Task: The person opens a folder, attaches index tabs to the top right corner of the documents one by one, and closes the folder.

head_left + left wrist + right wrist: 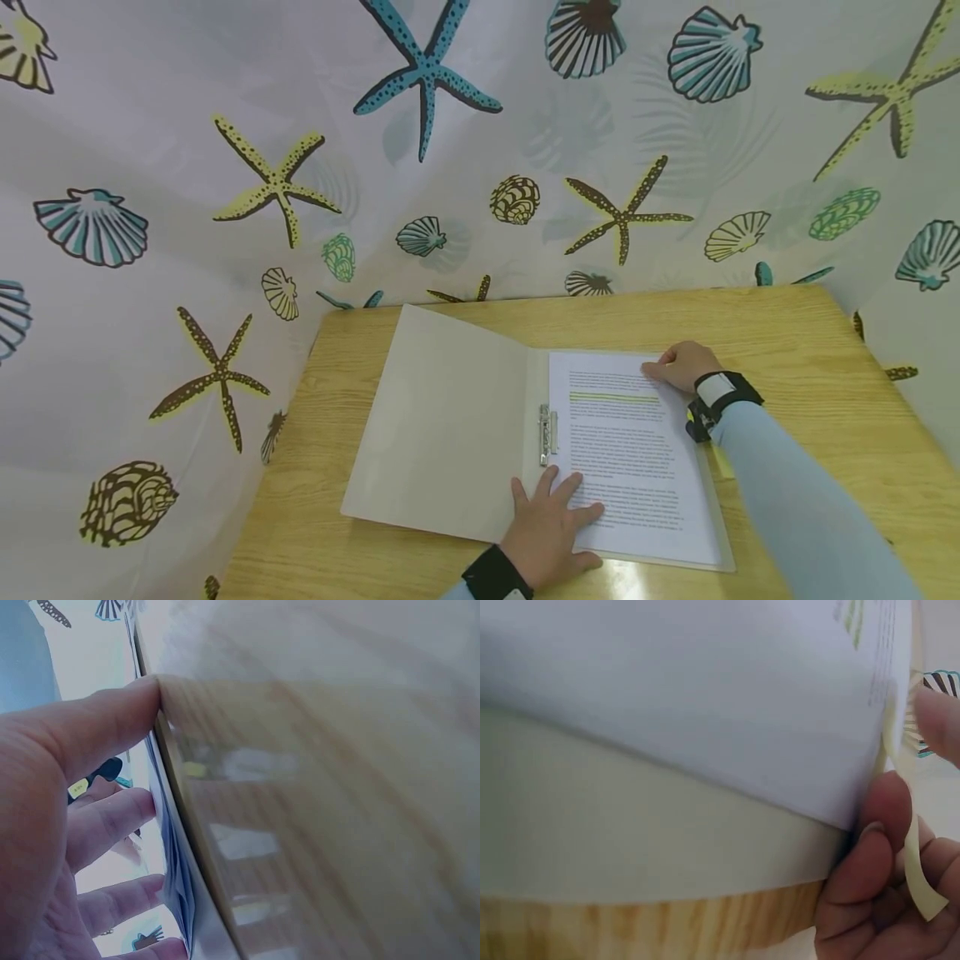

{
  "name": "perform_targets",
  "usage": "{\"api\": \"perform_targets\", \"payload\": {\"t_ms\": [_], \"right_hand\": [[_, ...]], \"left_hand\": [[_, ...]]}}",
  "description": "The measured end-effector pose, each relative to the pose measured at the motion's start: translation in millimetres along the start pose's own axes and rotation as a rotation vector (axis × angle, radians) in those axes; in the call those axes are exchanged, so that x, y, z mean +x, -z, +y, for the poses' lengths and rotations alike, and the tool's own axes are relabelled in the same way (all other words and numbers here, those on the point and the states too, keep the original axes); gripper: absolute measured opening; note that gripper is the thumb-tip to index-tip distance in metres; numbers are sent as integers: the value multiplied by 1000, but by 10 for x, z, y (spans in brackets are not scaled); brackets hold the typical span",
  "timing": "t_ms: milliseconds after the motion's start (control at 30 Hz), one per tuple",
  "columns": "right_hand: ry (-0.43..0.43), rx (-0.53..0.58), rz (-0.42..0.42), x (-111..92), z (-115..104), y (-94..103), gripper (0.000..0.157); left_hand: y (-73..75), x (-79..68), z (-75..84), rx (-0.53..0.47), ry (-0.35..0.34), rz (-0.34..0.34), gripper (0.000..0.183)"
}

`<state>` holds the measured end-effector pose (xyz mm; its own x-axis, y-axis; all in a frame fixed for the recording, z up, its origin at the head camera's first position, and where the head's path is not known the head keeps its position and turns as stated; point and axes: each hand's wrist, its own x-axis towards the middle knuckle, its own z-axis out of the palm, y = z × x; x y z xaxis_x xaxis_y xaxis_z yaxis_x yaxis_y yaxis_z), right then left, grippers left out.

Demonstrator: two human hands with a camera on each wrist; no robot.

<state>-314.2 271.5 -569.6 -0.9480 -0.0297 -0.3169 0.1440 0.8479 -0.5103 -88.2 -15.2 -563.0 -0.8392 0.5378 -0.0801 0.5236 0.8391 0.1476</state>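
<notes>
The printed papers are laid in the right half of an open folder, beside a metal clip. Their lower left part is covered by the left hand, its fingers spread wide. The upper right edge is touched by the bent fingers of the right hand; whether a yellow strip is pinched there cannot be told. The folder is supported by a wooden bench.

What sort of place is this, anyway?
Probably a makeshift desk space: a wooden table backed and flanked by what looks like a seashell-patterned curtain, with an open folder of printed paper on it.
</notes>
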Motion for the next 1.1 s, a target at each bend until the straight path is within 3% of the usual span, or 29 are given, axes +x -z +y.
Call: {"api": "perform_targets", "payload": {"t_ms": [167,367,833,1100], "right_hand": [[-41,13,47,-42,-73,-20,36],[-22,10,38,-81,-76,12,28],[-42,39,-47,-63,-31,0,47],[-37,43,-46,-6,29,1,30]], "left_hand": [[-8,-11,-10,0,-8,10,63],[-25,-16,-27,8,-15,20,64],[-76,-24,-42,-6,-15,24,64],[-62,-22,-43,-7,-13,11,63]]}}
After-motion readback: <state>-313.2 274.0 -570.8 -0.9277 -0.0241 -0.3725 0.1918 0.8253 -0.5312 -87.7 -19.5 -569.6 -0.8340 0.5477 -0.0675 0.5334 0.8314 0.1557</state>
